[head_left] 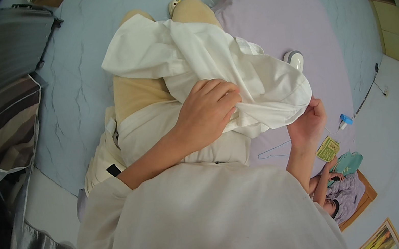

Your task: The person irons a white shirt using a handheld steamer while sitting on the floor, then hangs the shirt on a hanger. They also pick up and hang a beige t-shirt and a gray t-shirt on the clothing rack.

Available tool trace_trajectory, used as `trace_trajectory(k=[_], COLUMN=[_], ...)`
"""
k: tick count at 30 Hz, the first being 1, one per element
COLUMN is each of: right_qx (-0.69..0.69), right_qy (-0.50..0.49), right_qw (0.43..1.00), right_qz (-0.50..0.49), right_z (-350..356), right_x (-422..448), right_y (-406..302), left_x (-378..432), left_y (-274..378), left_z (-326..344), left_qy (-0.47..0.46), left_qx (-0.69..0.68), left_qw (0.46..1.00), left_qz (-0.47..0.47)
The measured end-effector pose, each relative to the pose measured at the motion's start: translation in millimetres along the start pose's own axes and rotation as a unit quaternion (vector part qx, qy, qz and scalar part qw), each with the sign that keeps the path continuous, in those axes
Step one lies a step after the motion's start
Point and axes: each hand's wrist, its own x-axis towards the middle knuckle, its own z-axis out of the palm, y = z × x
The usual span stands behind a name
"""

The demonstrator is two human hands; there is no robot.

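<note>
A white cloth garment (208, 53) lies bunched across my lap, over my tan trousers (137, 95). My left hand (209, 109) grips a fold of it near the middle, fingers curled over the fabric. At the right end, my right hand (309, 119) pinches the garment's edge between thumb and fingers, palm facing up. Between the two hands the fabric's edge is drawn out in folds. Another off-white cloth item (102, 158) with a black tab lies beside my left hip.
I sit on a bed with a lilac sheet (283, 15). On it are a white-and-grey handheld device (294, 60), a blue wire hanger (275, 150), a green packet (328, 148) and a charger (344, 121). Another person (323, 191) lies behind at right. A suitcase (13, 44) stands at left.
</note>
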Motion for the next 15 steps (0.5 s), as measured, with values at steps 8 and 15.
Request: trace_trajectory(k=[8, 15], right_qx=[0.003, -0.571], right_qy=[0.053, -0.185], right_qw=[0.998, 0.796], right_qz=[-0.025, -0.075], right_z=[12, 103], right_x=[-8, -41], right_y=[5, 39], left_x=[-2, 25], left_y=[-4, -13], left_z=[3, 8], left_qy=[-0.03, -0.083], left_qx=[-0.067, -0.354], left_qw=[0.997, 0.928], left_qz=[0.0, -0.084])
